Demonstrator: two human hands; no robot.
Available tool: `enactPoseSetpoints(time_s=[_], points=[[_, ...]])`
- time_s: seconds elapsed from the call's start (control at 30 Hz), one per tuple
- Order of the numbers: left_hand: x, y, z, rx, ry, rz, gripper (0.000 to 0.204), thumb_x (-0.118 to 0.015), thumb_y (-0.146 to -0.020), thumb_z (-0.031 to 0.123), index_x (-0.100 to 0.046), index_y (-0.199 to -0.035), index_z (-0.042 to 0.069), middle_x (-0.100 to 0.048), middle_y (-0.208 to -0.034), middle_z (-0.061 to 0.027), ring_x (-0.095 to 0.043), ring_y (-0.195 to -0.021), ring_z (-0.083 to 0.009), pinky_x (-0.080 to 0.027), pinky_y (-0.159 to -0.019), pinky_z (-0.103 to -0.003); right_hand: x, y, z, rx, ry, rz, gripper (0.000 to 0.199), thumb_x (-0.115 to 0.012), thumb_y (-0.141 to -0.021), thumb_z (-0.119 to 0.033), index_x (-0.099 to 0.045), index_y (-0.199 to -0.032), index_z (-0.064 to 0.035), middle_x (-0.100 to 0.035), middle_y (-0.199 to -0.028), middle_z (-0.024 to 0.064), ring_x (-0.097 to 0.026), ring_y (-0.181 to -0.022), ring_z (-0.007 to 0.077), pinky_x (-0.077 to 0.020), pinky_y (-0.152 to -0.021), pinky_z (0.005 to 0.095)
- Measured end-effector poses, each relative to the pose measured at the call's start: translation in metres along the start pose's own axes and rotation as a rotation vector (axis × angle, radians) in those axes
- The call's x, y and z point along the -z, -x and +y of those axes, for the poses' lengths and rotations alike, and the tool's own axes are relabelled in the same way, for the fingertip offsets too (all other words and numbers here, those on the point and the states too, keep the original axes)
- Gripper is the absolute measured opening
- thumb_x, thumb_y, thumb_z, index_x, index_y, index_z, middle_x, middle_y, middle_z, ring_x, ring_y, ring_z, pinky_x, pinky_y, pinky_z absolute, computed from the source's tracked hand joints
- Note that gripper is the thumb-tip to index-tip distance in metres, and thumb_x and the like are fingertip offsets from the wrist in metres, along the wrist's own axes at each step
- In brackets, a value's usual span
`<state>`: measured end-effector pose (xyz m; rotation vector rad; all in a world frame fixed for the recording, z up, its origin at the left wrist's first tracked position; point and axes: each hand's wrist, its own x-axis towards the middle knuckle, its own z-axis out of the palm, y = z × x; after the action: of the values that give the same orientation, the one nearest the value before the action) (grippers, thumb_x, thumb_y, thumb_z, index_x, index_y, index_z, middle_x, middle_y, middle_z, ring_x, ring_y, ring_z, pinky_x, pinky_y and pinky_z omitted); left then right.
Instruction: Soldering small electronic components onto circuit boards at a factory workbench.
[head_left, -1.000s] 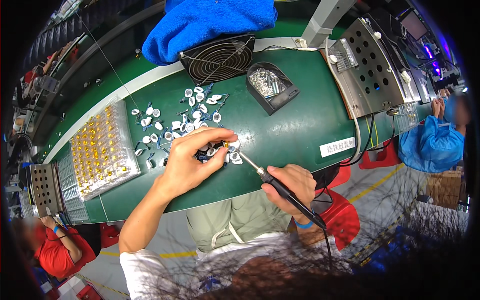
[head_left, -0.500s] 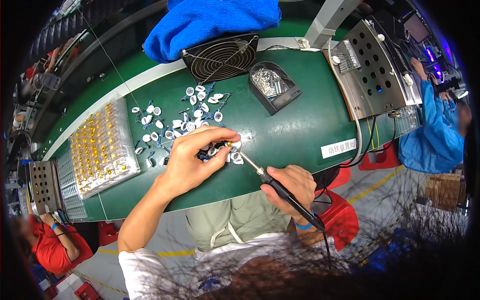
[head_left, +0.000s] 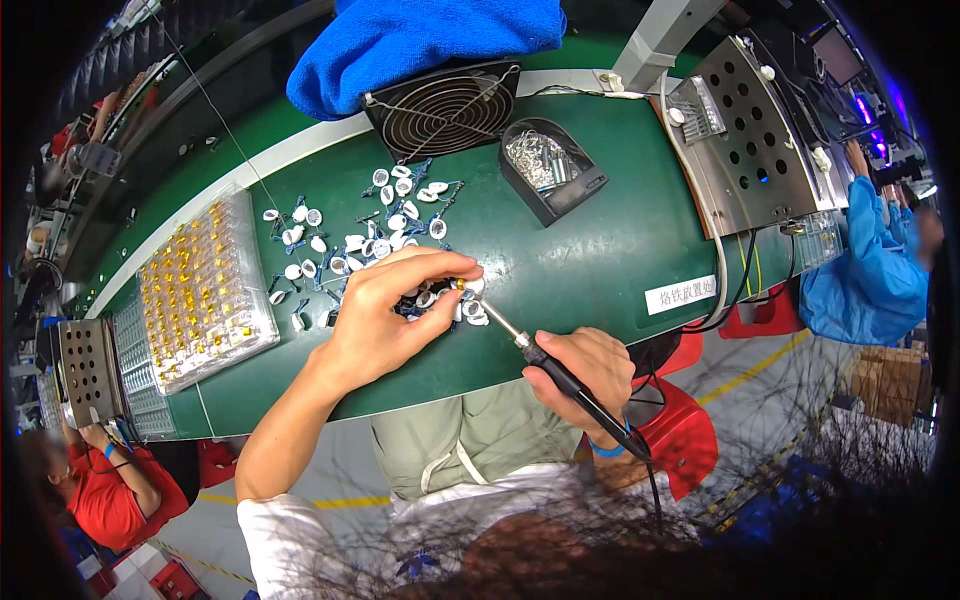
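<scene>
My left hand (head_left: 390,310) pinches a small white round part (head_left: 473,287) with a bit of yellow on it, between thumb and fingertips. In my right hand (head_left: 590,375) is a soldering iron (head_left: 567,378) with a black handle and a metal shaft. Its tip points up and left to the white part; whether it touches is too small to tell. Many similar white oval parts (head_left: 397,222) with dark blue wires lie scattered behind and beneath my left hand, on the green table (head_left: 620,215).
A clear tray (head_left: 205,290) of yellow pieces stands at the left. Toward the back are a black fan (head_left: 447,112), a blue towel (head_left: 430,45) and a dark bin (head_left: 548,172) of small metal parts. A perforated metal box (head_left: 745,140) with cables is at the right.
Both hands hold nearly the same pose, with the iron's tip still at the white part. The view has shifted very slightly. At the right, a co-worker in blue has moved a little.
</scene>
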<state>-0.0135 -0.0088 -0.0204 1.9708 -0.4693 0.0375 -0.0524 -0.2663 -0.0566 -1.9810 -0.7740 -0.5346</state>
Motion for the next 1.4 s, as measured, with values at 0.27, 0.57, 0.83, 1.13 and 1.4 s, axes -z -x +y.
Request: enactPoseSetpoints(time_s=[0.27,0.57,0.83,1.13,1.4], points=[[-0.002,-0.003,-0.003,-0.012,-0.010,0.001,0.033,-0.071,-0.084,-0.008,-0.073,-0.116,-0.001,-0.077,-0.110,-0.0123,-0.074,-0.101,-0.0246,-0.060,-0.087,-0.034,0.000,0.004,0.001,-0.032,-0.028,0.061,0.034,-0.081,-0.089,-0.023,-0.071,-0.107,0.0033,-0.068,-0.075,0.0117,-0.067,-0.062,0.0292,-0.0548,-0.062,0.0380],[0.005,0.000,0.001,-0.073,-0.047,0.023,0.029,-0.074,-0.085,-0.005,-0.073,-0.113,-0.001,-0.075,-0.105,-0.0129,-0.074,-0.095,-0.0250,-0.060,-0.083,-0.035,0.009,0.003,-0.002,-0.200,-0.146,0.020,0.043,-0.075,-0.096,-0.028,-0.067,-0.122,0.0058,-0.073,-0.083,0.0132,-0.072,-0.071,0.0234,-0.0587,-0.069,0.0355],[0.028,0.007,0.009,-0.292,-0.146,0.071,0.022,-0.077,-0.082,-0.008,-0.075,-0.102,0.000,-0.075,-0.102,-0.0121,-0.073,-0.097,-0.0270,-0.058,-0.086,-0.037,0.001,-0.062,0.028,-0.046,0.370,-0.044,0.059,-0.075,-0.084,0.008,-0.061,-0.140,-0.0049,-0.060,-0.088,0.0165,-0.057,-0.077,0.0321,-0.0484,-0.072,0.0434],[0.212,-0.012,-0.042,0.138,-0.378,0.408,0.018,-0.073,-0.092,0.004,-0.074,-0.108,-0.003,-0.077,-0.097,-0.0083,-0.073,-0.090,-0.0149,-0.059,-0.083,-0.030,-0.016,-0.028,0.019,-0.092,0.035,0.145,0.050,-0.070,-0.088,0.009,-0.061,-0.137,0.0027,-0.069,-0.085,0.0161,-0.066,-0.073,0.0292,-0.0540,-0.071,0.0389],[0.302,-0.073,-0.189,0.100,-0.919,0.317,0.023,-0.062,-0.094,0.006,-0.076,-0.113,0.002,-0.075,-0.107,-0.0218,-0.072,-0.101,-0.0385,-0.058,-0.090,-0.043,-0.021,-0.022,0.012,-0.177,0.018,0.132,0.042,-0.068,-0.094,0.002,-0.060,-0.135,0.0049,-0.072,-0.082,0.0158,-0.072,-0.072,0.0285,-0.0574,-0.072,0.0380]])
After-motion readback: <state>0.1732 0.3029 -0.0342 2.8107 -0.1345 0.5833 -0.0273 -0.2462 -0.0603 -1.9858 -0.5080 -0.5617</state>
